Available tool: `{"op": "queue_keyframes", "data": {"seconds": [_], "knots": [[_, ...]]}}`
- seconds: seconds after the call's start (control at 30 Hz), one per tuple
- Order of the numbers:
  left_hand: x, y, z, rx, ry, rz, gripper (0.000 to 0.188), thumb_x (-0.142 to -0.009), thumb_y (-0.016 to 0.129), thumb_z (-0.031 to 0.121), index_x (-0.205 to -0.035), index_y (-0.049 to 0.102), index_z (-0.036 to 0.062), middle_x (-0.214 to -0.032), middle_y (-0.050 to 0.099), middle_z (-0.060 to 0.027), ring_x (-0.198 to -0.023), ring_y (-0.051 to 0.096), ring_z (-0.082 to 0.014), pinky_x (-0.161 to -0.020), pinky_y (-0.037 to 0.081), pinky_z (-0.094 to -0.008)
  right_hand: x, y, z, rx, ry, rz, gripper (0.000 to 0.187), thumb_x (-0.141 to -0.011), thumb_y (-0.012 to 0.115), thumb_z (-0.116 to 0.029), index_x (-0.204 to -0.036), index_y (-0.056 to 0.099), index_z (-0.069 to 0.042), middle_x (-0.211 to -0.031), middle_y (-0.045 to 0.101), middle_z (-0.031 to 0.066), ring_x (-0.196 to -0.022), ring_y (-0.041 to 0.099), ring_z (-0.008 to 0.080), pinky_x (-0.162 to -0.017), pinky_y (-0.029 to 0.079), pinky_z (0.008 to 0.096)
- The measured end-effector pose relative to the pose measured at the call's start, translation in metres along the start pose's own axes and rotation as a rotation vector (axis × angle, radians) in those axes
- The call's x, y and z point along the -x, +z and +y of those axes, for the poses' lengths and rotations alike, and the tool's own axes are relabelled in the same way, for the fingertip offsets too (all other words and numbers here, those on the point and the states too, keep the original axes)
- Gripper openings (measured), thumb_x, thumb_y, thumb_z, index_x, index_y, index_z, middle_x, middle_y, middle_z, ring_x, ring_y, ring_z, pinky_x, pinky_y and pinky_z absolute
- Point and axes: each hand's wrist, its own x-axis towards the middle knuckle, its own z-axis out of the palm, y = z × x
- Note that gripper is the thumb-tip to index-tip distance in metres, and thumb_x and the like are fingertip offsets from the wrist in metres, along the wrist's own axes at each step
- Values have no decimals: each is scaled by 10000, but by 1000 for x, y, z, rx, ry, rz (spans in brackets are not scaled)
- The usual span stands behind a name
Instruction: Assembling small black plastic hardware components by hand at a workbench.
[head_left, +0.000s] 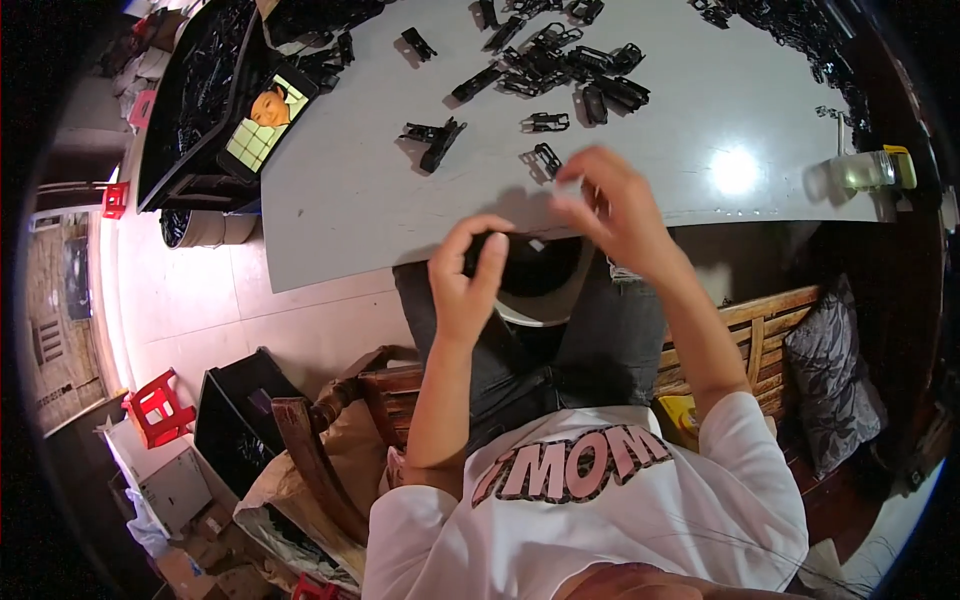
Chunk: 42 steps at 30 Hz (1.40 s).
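Observation:
At the table's near edge, my left hand (468, 285) has its thumb and index finger curled toward each other. Dark shows between them, but I cannot make out whether that is a black part or the background. My right hand (622, 215) is raised over the edge, its fingers bent and blurred by motion; what they hold, if anything, does not show. Just beyond it lies a small black plastic frame-shaped part (546, 160). Below both hands, between my knees, is a round pale-rimmed container (540, 318) with a dark inside.
Several black plastic parts (545, 62) are heaped farther back on the grey table (350, 220). A lit phone (266, 122) leans against a black bin (190, 170) at left. A clear jar (866, 172) lies at the right edge. Behind me stands a wooden chair (315, 460).

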Motion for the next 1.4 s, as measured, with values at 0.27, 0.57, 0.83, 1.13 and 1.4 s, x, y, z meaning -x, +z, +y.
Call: {"op": "queue_keyframes", "data": {"seconds": [0.27, 0.57, 0.83, 1.13, 1.4], "knots": [[-34, -28, 7, -94, 81, 111, 56, -871, 559, 65, -864, 573, 12, -741, 579, 3, -658, 516, -70, -633, 418, -214, -29, 10, 46, 269, -63, 174, 281, -824, 610, -24, -1101, 564, -38, -888, 569, 67, -685, 570, 144, -642, 467, 264], [-75, -24, 13, -1045, 145, 208, 218, -795, 650, 149, -967, 531, 88, -918, 586, -78, -803, 603, -307, -668, 479, -425, 7, 26, 46, 83, 156, 583, 161, -860, 621, -37, -1007, 564, -8, -779, 608, 19, -721, 536, 48, -643, 445, 209], [-59, -23, 13, -1021, 29, 134, 240, -774, 668, 181, -960, 537, 103, -939, 572, -58, -854, 605, -291, -680, 478, -419, 6, 12, 47, 492, 58, 594, 209, -813, 604, 21, -1008, 591, -56, -925, 523, 104, -625, 572, 224, -588, 470, 294], [-59, -32, 7, -431, -72, 98, 179, -795, 669, 156, -922, 603, 48, -756, 621, -50, -691, 584, -155, -630, 438, -287, -49, -45, 54, 836, 63, 127, 307, -832, 514, -47, -1118, 583, -133, -903, 562, 95, -768, 593, 315, -646, 480, 398], [-52, -29, 5, 14, -208, -65, 170, -821, 666, 104, -956, 612, 15, -797, 617, -23, -701, 533, -62, -615, 406, -215, -16, -42, 38, 497, -4, 224, 301, -774, 596, 4, -1057, 613, -96, -938, 578, 85, -742, 579, 248, -633, 470, 332]]}}
